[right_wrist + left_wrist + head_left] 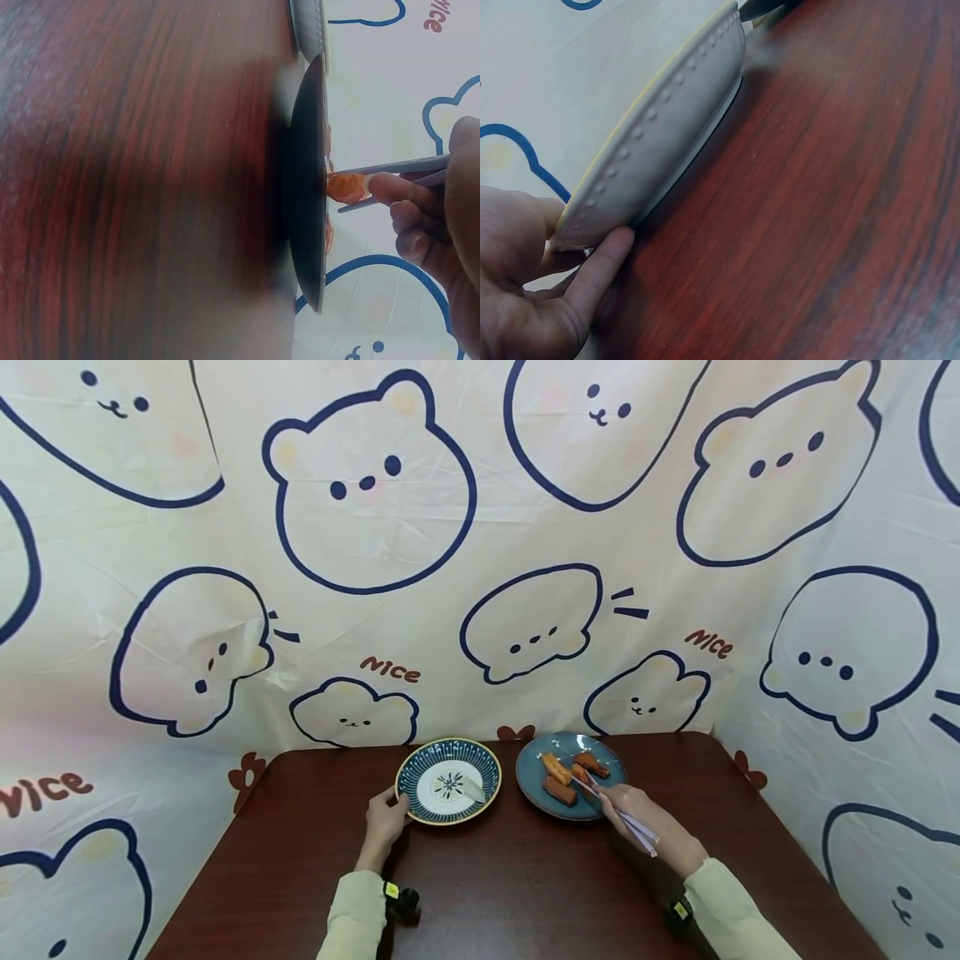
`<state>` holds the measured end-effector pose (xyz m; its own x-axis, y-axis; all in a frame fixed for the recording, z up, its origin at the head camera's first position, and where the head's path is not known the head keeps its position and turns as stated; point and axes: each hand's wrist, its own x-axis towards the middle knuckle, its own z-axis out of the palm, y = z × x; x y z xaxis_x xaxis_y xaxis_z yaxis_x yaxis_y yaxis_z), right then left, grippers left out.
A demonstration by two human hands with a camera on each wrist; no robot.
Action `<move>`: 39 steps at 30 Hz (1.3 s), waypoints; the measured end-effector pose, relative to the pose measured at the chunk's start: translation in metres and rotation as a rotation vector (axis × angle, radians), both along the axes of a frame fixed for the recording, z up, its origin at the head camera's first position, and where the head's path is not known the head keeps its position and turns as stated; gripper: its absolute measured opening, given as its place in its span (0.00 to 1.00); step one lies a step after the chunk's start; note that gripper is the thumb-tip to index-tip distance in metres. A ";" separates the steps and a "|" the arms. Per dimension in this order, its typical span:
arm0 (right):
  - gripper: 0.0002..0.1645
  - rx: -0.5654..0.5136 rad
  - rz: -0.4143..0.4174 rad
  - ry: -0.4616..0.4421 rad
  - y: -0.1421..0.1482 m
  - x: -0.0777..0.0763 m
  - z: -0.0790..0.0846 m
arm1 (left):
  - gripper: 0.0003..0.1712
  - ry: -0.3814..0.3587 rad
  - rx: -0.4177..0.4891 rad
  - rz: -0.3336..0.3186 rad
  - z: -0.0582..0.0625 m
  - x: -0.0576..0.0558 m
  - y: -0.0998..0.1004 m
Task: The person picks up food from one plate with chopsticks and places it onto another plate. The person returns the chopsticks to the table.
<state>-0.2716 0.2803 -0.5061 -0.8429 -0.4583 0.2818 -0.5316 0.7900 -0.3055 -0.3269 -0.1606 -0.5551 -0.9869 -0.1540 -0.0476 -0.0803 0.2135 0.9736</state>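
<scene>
At the rim of a blue-and-white patterned dish [447, 816], my left hand [386, 820] grips its left side. The left wrist view shows the dish's pale outer wall [656, 135] between thumb and fingers, its base on the table. A pale patch lies right of the dish's centre; I cannot tell what it is. In my right hand [647, 818] is a pair of chopsticks [637, 832], tips over the blue plate [536, 781]. An orange-brown food piece [349, 187] sits between the tips at rim height. Around it lie other browned pieces [559, 791].
Both dishes stand side by side near the far edge of the dark brown wooden table [510, 893]. A cloth with bear drawings [367, 527] hangs behind and at both sides. Dark wrist cameras [406, 902] are strapped over the pale sleeves [352, 910].
</scene>
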 end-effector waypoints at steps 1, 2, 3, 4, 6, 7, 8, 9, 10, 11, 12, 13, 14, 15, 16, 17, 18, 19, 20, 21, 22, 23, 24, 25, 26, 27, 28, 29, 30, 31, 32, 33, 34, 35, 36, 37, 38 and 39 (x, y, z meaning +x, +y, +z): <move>0.14 -0.002 0.000 0.007 0.000 0.000 0.000 | 0.28 0.004 0.002 -0.003 0.000 0.000 0.000; 0.15 -0.004 0.000 0.014 -0.001 0.000 0.001 | 0.28 0.007 0.002 -0.006 -0.001 0.001 0.000; 0.15 -0.007 0.000 0.019 -0.001 0.000 0.001 | 0.28 0.009 0.001 -0.006 -0.001 0.001 0.000; 0.16 -0.010 0.001 0.027 -0.001 0.000 0.000 | 0.28 0.012 0.002 -0.007 -0.001 0.001 0.000; 0.16 -0.013 0.001 0.031 -0.001 0.001 0.000 | 0.28 0.016 -0.003 -0.007 -0.002 0.001 0.000; 0.16 -0.014 0.002 0.033 -0.001 0.001 0.000 | 0.28 0.017 -0.004 -0.006 -0.003 0.001 0.000; 0.16 -0.016 0.001 0.033 -0.001 0.001 0.000 | 0.27 0.017 -0.006 -0.004 -0.003 0.001 0.000; 0.16 -0.018 -0.001 0.035 -0.001 0.001 0.000 | 0.27 0.016 -0.007 -0.003 -0.003 0.002 0.000; 0.16 -0.020 -0.001 0.040 -0.001 0.002 0.001 | 0.27 0.016 -0.006 -0.002 -0.003 0.002 0.000; 0.17 -0.022 0.001 0.041 -0.001 0.002 0.001 | 0.28 0.015 -0.007 -0.001 -0.003 0.002 0.000; 0.18 -0.026 0.001 0.044 -0.002 0.002 0.002 | 0.28 0.014 -0.008 -0.001 -0.003 0.002 0.000; 0.19 -0.030 0.003 0.046 -0.002 0.002 0.002 | 0.28 0.013 -0.008 0.000 -0.002 0.002 0.000; 0.20 -0.033 0.003 0.047 -0.002 0.002 0.003 | 0.28 0.013 -0.007 0.000 -0.002 0.002 0.000; 0.21 -0.035 0.004 0.046 -0.002 0.003 0.003 | 0.28 0.012 -0.007 0.002 -0.002 0.002 0.000; 0.21 -0.035 0.008 0.046 -0.002 0.003 0.003 | 0.28 0.012 -0.006 0.003 -0.002 0.002 0.001; 0.20 -0.034 0.013 0.048 -0.002 0.003 0.003 | 0.28 0.011 -0.005 0.004 -0.002 0.002 0.001; 0.19 -0.033 0.015 0.051 -0.002 0.003 0.003 | 0.28 0.010 -0.004 0.005 -0.002 0.002 0.001; 0.18 -0.031 0.020 0.057 -0.002 0.003 0.003 | 0.28 0.009 -0.003 0.007 -0.002 0.002 0.001; 0.18 -0.028 0.023 0.061 -0.002 0.003 0.003 | 0.28 0.008 -0.001 0.008 -0.002 0.002 0.001; 0.18 -0.029 0.028 0.065 -0.002 0.003 0.003 | 0.28 0.006 0.001 0.010 -0.002 0.002 0.001; 0.18 -0.030 0.035 0.071 -0.002 0.003 0.003 | 0.28 0.002 0.004 0.012 -0.002 0.002 0.001; 0.18 -0.032 0.040 0.079 -0.002 0.003 0.003 | 0.28 0.002 0.006 0.012 -0.002 0.002 0.001; 0.19 -0.037 0.043 0.081 -0.003 0.003 0.004 | 0.28 0.001 0.007 0.013 -0.002 0.002 0.002; 0.20 -0.040 0.048 0.083 -0.003 0.003 0.004 | 0.28 0.000 0.008 0.013 -0.002 0.002 0.002; 0.21 -0.044 0.052 0.082 -0.003 0.003 0.004 | 0.28 -0.002 0.008 0.014 -0.002 0.002 0.002; 0.22 -0.048 0.057 0.083 -0.004 0.003 0.005 | 0.28 -0.002 0.009 0.014 -0.002 0.002 0.002; 0.22 -0.049 0.060 0.079 -0.005 0.003 0.005 | 0.28 -0.001 0.008 0.014 -0.002 0.001 0.002; 0.22 -0.050 0.059 0.075 -0.005 0.003 0.006 | 0.28 0.003 0.007 0.011 -0.002 0.001 0.002; 0.23 -0.054 0.058 0.070 -0.006 0.003 0.007 | 0.28 0.003 0.006 0.011 -0.001 0.001 0.001; 0.22 -0.058 0.056 0.067 -0.007 0.004 0.008 | 0.28 0.005 0.006 0.011 -0.001 0.001 0.001; 0.23 -0.063 0.055 0.065 -0.008 0.004 0.009 | 0.28 0.004 0.006 0.013 -0.001 0.001 0.002; 0.23 -0.069 0.061 0.063 -0.009 0.004 0.011 | 0.28 0.005 0.007 0.013 -0.001 0.001 0.002; 0.22 -0.077 0.068 0.057 -0.010 0.005 0.012 | 0.28 0.006 0.007 0.014 -0.001 0.001 0.002; 0.22 -0.084 0.075 0.058 -0.010 0.006 0.013 | 0.28 0.007 0.007 0.015 -0.001 0.001 0.002; 0.21 -0.091 0.084 0.061 -0.011 0.007 0.015 | 0.28 0.006 0.008 0.015 -0.001 0.001 0.002; 0.21 -0.095 0.093 0.061 -0.012 0.007 0.016 | 0.28 0.006 0.008 0.016 -0.001 0.001 0.002; 0.21 -0.099 0.106 0.062 -0.013 0.008 0.017 | 0.28 0.004 0.008 0.018 -0.001 0.001 0.002; 0.20 -0.107 0.120 0.067 -0.014 0.009 0.018 | 0.28 0.005 0.008 0.018 -0.001 0.001 0.002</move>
<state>-0.2628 0.2661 -0.4880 -0.7615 -0.5193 0.3879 -0.6424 0.6844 -0.3448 -0.3257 -0.1584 -0.5560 -0.9842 -0.1718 -0.0438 -0.0792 0.2046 0.9756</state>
